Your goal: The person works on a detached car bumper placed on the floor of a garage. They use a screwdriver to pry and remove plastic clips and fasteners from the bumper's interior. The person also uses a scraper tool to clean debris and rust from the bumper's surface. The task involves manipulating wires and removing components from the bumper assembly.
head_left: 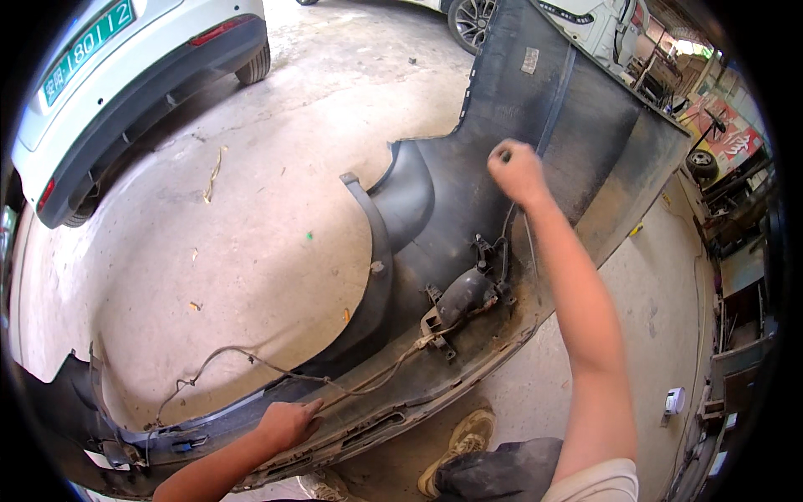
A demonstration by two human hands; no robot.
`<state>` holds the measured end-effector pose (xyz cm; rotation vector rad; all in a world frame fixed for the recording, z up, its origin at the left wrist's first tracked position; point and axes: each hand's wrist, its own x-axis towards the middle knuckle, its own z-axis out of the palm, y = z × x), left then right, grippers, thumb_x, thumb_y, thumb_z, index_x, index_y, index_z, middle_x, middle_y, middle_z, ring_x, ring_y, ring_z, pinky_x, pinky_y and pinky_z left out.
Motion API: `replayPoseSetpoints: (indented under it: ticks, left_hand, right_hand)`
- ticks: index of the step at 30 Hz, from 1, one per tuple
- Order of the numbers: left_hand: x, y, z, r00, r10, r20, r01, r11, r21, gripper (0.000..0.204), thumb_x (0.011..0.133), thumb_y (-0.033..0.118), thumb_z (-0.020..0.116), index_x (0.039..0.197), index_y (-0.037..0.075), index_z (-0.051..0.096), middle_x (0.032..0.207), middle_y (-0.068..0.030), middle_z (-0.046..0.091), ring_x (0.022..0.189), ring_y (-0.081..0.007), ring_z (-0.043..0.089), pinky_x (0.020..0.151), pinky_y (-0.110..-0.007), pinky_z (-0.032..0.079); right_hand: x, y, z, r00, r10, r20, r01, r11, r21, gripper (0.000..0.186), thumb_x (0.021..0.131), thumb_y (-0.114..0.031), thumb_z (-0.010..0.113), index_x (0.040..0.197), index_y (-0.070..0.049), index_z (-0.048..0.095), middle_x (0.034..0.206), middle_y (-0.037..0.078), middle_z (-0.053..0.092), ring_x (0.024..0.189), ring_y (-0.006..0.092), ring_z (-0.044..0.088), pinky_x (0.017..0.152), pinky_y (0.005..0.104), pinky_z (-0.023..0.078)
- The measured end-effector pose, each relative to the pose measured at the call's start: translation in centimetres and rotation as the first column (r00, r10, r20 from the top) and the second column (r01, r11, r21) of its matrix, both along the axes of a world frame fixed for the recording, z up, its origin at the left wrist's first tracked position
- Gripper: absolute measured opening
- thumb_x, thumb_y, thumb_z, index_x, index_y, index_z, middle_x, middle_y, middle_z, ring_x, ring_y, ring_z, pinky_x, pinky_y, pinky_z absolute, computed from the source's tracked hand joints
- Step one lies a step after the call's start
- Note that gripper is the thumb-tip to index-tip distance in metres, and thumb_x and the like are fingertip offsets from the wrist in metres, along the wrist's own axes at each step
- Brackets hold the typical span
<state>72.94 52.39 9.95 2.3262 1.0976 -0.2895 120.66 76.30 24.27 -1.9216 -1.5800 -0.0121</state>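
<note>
A large dark plastic car bumper [602, 142], inner side up, spans the view from upper right to lower left. My right hand [515, 172] is raised over its upper part in a fist; what, if anything, is inside is hidden. Below it sits a black plastic housing [462, 297] with brackets and cables. A thin wiring harness [268, 364] runs leftward from there along the bumper and loops over the curved opening. My left hand [288, 422] is low on the bumper, its fingers curled at the harness.
A white car [142, 46] stands at upper left; another car's wheel [470, 23] shows at top. Concrete floor [226, 251] shows through the bumper's curve. Parts and racks [736, 284] line the right side, with a loose wheel [701, 161]. My shoe [468, 435] is beneath the bumper.
</note>
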Motion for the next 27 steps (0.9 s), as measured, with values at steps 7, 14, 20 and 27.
replayPoseSetpoints:
  ticks: [7, 14, 20, 27]
  left_hand:
    - [0.0, 0.1, -0.5, 0.999, -0.001, 0.049, 0.002, 1.0, -0.027, 0.043, 0.09, 0.033, 0.06, 0.123, 0.007, 0.059, 0.086, -0.0189, 0.068, 0.073, -0.0388, 0.065, 0.062, -0.049, 0.051]
    - [-0.2, -0.2, -0.1, 1.0, 0.012, -0.001, -0.012, 1.0, -0.021, 0.042, 0.09, 0.033, 0.059, 0.122, 0.006, 0.059, 0.08, -0.02, 0.067, 0.07, -0.0394, 0.064, 0.059, -0.049, 0.05]
    - [-0.1, -0.1, 0.1, 0.998, 0.02, 0.054, -0.019, 1.0, -0.005, 0.042, 0.09, 0.034, 0.059, 0.121, 0.006, 0.06, 0.073, -0.02, 0.065, 0.066, -0.0398, 0.063, 0.057, -0.05, 0.049]
    - [0.7, 0.3, 0.3, 0.991, 0.048, 0.129, -0.049, 0.999, 0.006, 0.038, 0.09, 0.034, 0.059, 0.116, 0.007, 0.063, 0.074, -0.0204, 0.065, 0.068, -0.0398, 0.064, 0.059, -0.05, 0.049]
  right_hand:
    - [-1.3, -2.2, -8.4, 0.919, 0.054, 0.389, 0.219, 0.751, -0.623, 0.036, 0.082, -0.03, 0.072, 0.105, -0.002, 0.068, 0.109, 0.02, 0.068, 0.103, 0.0354, 0.066, 0.088, 0.0421, 0.054]
    - [-0.3, -1.2, -11.5, 0.901, 0.066, 0.428, 0.283, 0.661, -0.695, 0.034, 0.081, -0.028, 0.075, 0.106, -0.006, 0.069, 0.11, 0.016, 0.069, 0.104, 0.0321, 0.066, 0.087, 0.0422, 0.054]
    - [-0.9, -1.5, -10.7, 0.92, 0.011, 0.393, 0.282, 0.677, -0.68, 0.023, 0.08, -0.011, 0.069, 0.103, -0.005, 0.071, 0.111, 0.017, 0.069, 0.105, 0.0326, 0.066, 0.088, 0.0416, 0.055]
    - [0.7, -1.5, -12.3, 0.93, 0.109, 0.351, 0.174, 0.711, -0.682, 0.019, 0.074, -0.005, 0.068, 0.092, -0.006, 0.071, 0.1, 0.02, 0.069, 0.099, 0.0354, 0.066, 0.086, 0.0428, 0.054]
